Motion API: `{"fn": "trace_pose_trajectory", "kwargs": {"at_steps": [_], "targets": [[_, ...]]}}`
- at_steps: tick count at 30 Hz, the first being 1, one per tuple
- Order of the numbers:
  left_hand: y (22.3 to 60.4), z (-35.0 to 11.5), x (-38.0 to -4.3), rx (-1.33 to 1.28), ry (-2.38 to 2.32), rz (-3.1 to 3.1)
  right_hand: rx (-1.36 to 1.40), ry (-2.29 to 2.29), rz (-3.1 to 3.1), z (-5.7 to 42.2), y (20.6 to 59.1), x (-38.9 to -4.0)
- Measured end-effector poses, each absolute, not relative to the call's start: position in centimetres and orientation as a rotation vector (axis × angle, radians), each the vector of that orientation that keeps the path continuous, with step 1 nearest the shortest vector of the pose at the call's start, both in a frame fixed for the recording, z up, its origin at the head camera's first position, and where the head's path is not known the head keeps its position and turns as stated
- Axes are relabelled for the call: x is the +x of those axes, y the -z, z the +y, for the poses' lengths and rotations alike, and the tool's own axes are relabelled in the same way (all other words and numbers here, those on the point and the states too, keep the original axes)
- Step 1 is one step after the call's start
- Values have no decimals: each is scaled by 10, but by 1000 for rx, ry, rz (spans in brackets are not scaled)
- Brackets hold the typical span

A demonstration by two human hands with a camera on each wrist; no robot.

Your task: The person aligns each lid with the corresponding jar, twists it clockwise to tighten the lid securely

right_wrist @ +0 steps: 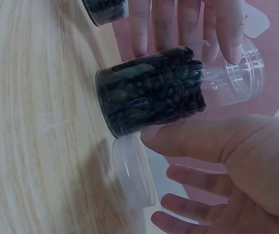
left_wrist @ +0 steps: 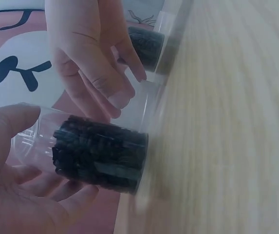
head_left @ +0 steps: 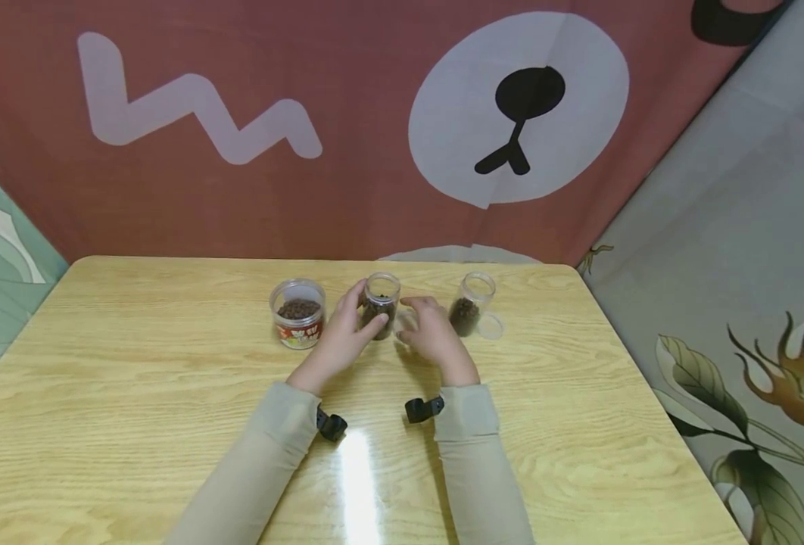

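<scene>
A clear jar of dark coffee beans (right_wrist: 154, 90) stands upright on the table, its mouth uncovered. My left hand (head_left: 343, 333) holds this jar from the left, thumb on the near side and fingers around the far side. Just right of the jar, a translucent round lid (right_wrist: 134, 173) lies on the tabletop. Over that lid my right hand (head_left: 436, 333) hovers with relaxed, slightly bent fingers (right_wrist: 193, 207) and grips nothing. Its thumb reaches close to the jar's base; whether it touches is unclear.
To the left stands an uncovered tub with a red label (head_left: 297, 331), holding brown pellets. On the right, a second uncovered jar of dark beans (head_left: 465, 316) has a clear lid (head_left: 490, 326) beside it. A patterned cloth (head_left: 361, 204) hangs behind the wooden table (head_left: 136, 393).
</scene>
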State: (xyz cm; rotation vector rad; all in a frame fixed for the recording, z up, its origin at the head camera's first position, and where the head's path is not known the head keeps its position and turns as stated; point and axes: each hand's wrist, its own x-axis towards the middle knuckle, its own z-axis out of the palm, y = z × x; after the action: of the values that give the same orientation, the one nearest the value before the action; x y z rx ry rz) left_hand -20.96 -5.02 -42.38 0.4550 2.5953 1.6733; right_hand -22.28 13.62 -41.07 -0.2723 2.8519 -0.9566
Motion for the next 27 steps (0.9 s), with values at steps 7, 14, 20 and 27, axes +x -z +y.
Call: {"fn": "trace_pose_trajectory", "kwargs": {"at_steps": [7, 14, 20, 27], "targets": [[427, -49, -211, 487, -1747, 2572, -263, 916, 2863, 135, 417, -225], [430, -48, -211, 536, -1777, 2566, -260, 915, 2855, 136, 420, -224], [431, -50, -211, 551, -1785, 2580, -283, 887, 2881, 135, 424, -225], [434, -54, -213, 545, -1762, 2592, -300, 863, 2899, 132, 426, -226]]}}
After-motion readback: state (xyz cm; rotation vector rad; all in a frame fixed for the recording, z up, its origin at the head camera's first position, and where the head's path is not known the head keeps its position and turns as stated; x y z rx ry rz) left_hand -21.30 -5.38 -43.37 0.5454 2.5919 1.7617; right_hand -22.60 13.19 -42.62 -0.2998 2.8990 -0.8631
